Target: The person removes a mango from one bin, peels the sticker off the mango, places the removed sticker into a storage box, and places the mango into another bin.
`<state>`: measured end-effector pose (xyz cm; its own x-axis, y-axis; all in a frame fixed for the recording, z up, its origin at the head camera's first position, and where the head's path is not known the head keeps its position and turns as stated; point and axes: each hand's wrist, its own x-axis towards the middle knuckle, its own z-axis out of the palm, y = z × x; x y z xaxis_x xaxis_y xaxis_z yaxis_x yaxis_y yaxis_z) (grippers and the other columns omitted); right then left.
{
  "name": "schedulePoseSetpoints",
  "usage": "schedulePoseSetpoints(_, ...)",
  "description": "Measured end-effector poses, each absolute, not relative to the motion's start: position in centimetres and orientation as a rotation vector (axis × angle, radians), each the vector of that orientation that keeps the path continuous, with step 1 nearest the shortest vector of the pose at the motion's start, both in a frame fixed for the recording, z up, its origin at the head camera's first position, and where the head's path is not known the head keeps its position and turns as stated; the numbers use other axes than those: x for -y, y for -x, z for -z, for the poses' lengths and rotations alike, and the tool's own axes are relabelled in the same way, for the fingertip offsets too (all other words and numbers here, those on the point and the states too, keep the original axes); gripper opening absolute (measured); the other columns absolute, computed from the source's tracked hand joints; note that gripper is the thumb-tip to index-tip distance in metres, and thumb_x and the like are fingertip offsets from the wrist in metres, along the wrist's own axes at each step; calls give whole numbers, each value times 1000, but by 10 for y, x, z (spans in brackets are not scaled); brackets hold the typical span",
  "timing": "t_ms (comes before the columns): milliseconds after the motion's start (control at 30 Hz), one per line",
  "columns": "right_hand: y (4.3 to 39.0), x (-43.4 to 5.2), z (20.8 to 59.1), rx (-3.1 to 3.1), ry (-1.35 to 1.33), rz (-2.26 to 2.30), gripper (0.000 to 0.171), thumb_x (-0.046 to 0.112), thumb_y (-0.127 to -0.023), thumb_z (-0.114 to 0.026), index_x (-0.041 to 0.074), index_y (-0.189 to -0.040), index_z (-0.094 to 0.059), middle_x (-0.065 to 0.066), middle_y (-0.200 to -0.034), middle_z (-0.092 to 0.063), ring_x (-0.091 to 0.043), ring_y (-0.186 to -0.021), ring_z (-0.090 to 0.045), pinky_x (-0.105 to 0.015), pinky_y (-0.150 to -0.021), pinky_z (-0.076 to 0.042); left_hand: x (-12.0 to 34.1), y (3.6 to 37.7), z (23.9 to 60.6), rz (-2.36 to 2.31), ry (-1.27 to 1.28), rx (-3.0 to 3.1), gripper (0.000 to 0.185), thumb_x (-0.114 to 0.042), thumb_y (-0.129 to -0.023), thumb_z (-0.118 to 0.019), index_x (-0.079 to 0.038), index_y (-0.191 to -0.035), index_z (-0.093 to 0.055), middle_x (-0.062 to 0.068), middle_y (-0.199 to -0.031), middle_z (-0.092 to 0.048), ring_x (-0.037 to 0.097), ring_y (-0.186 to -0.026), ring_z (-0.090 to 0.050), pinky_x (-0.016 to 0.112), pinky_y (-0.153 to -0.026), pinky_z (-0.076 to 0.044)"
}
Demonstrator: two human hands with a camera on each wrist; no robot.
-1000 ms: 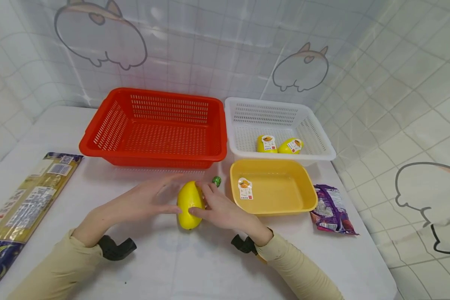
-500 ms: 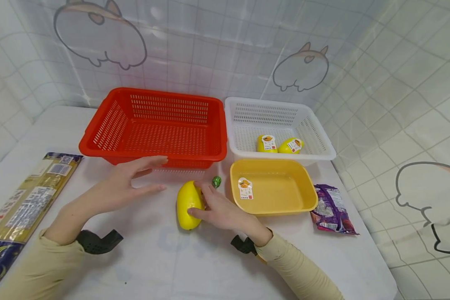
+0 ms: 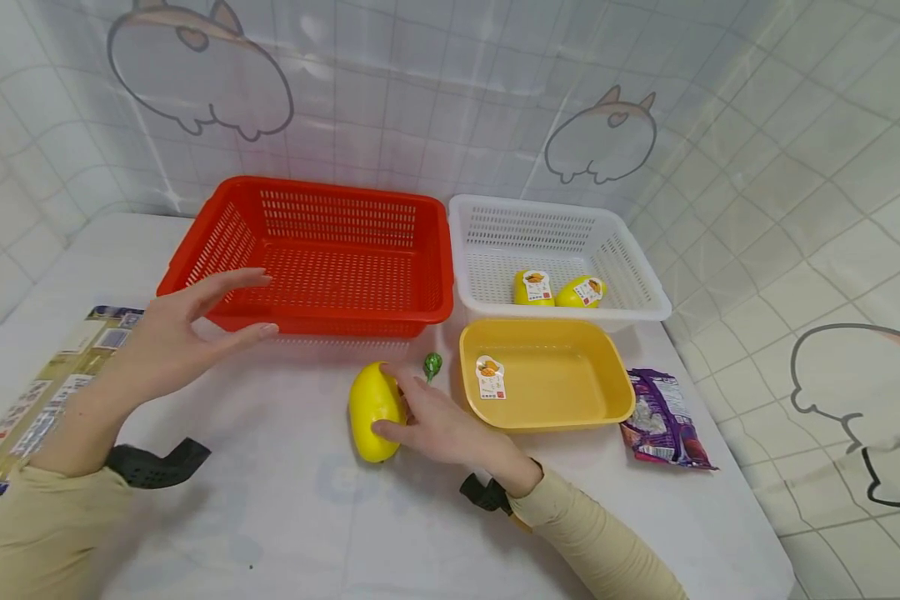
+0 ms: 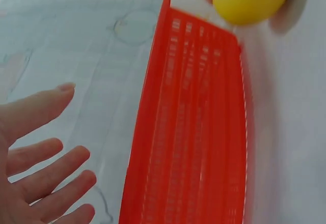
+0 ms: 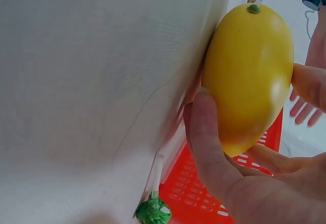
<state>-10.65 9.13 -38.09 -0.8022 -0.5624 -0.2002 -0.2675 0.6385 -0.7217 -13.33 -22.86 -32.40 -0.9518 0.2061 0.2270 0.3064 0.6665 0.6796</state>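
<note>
A plain yellow mango (image 3: 375, 414) lies on the white table in front of the red basket (image 3: 337, 321). My right hand (image 3: 441, 423) grips it from its right side; in the right wrist view the fingers curl round the mango (image 5: 249, 76), which has a small green stem end. My left hand (image 3: 161, 342) is spread in the air near the basket's front left corner, thumb and fingers apart, holding nothing. Just beyond the right hand lies a lollipop (image 3: 432, 364) in a green wrapper; its white stick shows in the right wrist view.
Two yellow mangoes with stickers (image 3: 581, 292) lie in the white basket (image 3: 562, 208) at the back right. A yellow tub (image 3: 555, 375) with a mango sticker stands before it. A purple snack bag (image 3: 663, 421) lies at right, a long noodle packet (image 3: 63, 375) at left.
My left hand has left the mango's side and moved left and away, over toward the red basket's front left corner. The right hand stays on the mango, which has shifted slightly left.
</note>
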Motion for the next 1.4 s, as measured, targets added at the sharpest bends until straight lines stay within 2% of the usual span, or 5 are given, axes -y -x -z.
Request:
schedulePoseSetpoints(333, 103, -90, 382, -2447, 689, 983, 80, 43, -95, -66, 34, -158, -19, 5, -121, -52, -11, -105, -51, -22, -87, -49, 270, 149, 331, 1114, 54, 2819, 84, -46, -88, -74, -31, -157, -31, 20, -160, -31, 36, -98, -60, 46, -72, -57)
schedulePoseSetpoints(567, 102, -89, 381, -2455, 678, 962, 81, 43, -95, -66, 35, -159, -16, 5, -120, -52, -11, -104, -51, -22, -85, -49, 284, 157, 340, 1168, -22, 2869, 99, -51, -88, -70, -24, -162, -11, 23, -165, -12, 53, -146, -15, 82, -98, -26)
schedulePoseSetpoints(833, 101, -88, 381, -2456, 687, 956, 82, 42, -95, -66, 37, -159, -15, 6, -129, -52, -10, -106, -50, -22, -90, -48, 292, 165, 351, 1410, -30, 2866, 105, -50, -92, -67, -22, -161, 7, 15, -168, 2, 50, -150, -5, 76, -109, -20)
schedulePoseSetpoints(1067, 101, -88, 381, -2444, 703, 977, 82, 40, -95, -67, 35, -159, -17, 5, -134, -52, -10, -106, -51, -21, -91, -49, 289, 170, 358, 1476, -116, 2859, 98, -55, -93, -62, -33, -161, 6, 23, -159, -25, 38, -128, -38, 6, -67, -44)
schedulePoseSetpoints(1400, 102, -87, 383, -2447, 716, 1004, 82, 38, -94, -70, 36, -158, -20, 5, -136, -53, -10, -108, -52, -24, -94, -52, 288, 174, 361, 1518, -122, 2836, 103, -51, -95, -61, -16, -160, 11, 19, -167, -5, 46, -140, -25, -1, -69, -41)
